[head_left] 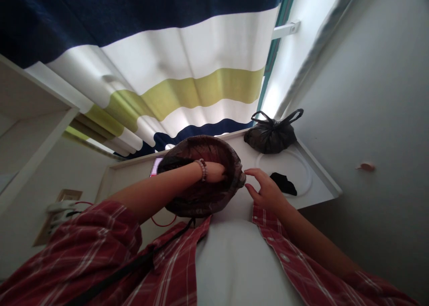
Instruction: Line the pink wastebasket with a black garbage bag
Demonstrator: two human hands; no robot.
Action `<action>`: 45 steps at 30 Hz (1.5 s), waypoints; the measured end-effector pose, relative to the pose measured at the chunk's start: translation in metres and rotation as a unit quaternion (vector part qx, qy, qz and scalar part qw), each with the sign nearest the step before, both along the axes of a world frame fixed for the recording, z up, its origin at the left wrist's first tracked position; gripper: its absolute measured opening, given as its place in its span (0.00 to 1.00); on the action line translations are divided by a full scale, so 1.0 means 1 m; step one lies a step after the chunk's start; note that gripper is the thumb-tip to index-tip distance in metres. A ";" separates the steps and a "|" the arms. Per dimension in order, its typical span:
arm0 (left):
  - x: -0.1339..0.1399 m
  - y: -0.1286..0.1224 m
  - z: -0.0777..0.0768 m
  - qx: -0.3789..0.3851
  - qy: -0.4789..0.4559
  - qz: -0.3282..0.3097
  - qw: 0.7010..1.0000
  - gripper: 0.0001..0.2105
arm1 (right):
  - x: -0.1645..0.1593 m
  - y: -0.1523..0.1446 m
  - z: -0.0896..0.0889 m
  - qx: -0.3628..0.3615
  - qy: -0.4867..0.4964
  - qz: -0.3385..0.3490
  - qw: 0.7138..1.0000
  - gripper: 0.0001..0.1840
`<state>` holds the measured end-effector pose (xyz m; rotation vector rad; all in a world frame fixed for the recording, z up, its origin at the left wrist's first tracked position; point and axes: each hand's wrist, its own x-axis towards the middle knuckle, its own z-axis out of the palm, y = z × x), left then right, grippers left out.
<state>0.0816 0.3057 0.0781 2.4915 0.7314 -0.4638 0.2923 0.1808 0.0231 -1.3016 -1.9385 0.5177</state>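
A bin (201, 205) lined with a dark, thin plastic bag stands on the white tabletop in front of me. My left hand (214, 173), with a beaded bracelet on its wrist, reaches inside it near the right inner wall; its fingers are dim and partly hidden. Just outside the right rim, a bunched bit of the bag (241, 179) sticks out. My right hand (263, 187) is beside that bunch, thumb and forefinger apart, with nothing seen between them.
A tied black plastic bag (271, 134) sits at the back right corner. In front of it lie a pale ring (309, 174) and a black piece of cloth or plastic (284, 184). A striped curtain (201, 89) hangs behind; a wall socket with plugs (60, 214) is at left.
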 end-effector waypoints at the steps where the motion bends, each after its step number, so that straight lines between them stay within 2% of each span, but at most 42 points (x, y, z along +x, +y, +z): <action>1: -0.007 0.000 0.007 -0.016 0.004 0.002 1.000 0.15 | -0.002 0.000 0.010 0.026 0.011 -0.009 1.000 0.21; 5: -0.043 -0.022 0.048 -0.090 -0.030 0.014 0.995 0.22 | -0.022 0.010 0.041 0.090 -0.012 0.046 0.995 0.26; 7: -0.056 -0.044 0.062 -0.138 -0.032 -0.006 0.990 0.23 | -0.037 0.020 0.043 0.073 -0.048 0.061 0.994 0.31; 8: -0.060 -0.057 0.063 -0.144 -0.027 -0.012 0.989 0.23 | -0.044 0.025 0.041 0.058 -0.062 0.056 0.995 0.33; 10: -0.065 -0.080 0.057 -0.095 -0.012 0.009 0.995 0.22 | -0.056 0.036 0.032 0.027 -0.076 0.039 0.996 0.36; 12: -0.068 -0.097 0.044 -0.026 0.016 0.048 0.998 0.23 | -0.064 0.046 0.024 -0.003 -0.070 0.022 0.997 0.38; 16: -0.073 -0.113 0.023 0.036 0.017 0.085 0.996 0.22 | -0.067 0.057 0.017 -0.056 -0.059 0.019 0.997 0.40; 20: -0.074 -0.116 0.021 0.060 0.001 0.095 0.994 0.18 | -0.064 0.064 0.016 -0.062 -0.076 0.048 0.994 0.40; 24: -0.083 -0.117 0.020 0.084 -0.043 0.088 0.992 0.20 | -0.060 0.073 0.014 -0.054 -0.093 0.057 0.993 0.40; 27: -0.111 -0.115 0.022 0.100 -0.077 0.082 0.989 0.21 | -0.056 0.083 0.016 -0.054 -0.119 0.059 0.990 0.39; 31: -0.161 -0.105 0.028 0.119 -0.113 0.071 0.984 0.17 | -0.053 0.100 0.022 -0.056 -0.167 0.090 0.980 0.39; 34: -0.182 -0.101 0.026 0.129 -0.122 0.055 0.983 0.14 | -0.054 0.112 0.022 -0.054 -0.180 0.111 0.976 0.39; 40: -0.180 -0.111 0.008 0.173 -0.165 0.083 0.968 0.16 | -0.055 0.129 0.015 -0.049 -0.160 0.149 0.974 0.36; 45: -0.169 -0.125 -0.004 0.217 -0.185 0.123 0.951 0.19 | -0.049 0.134 0.017 -0.048 -0.207 0.151 0.966 0.34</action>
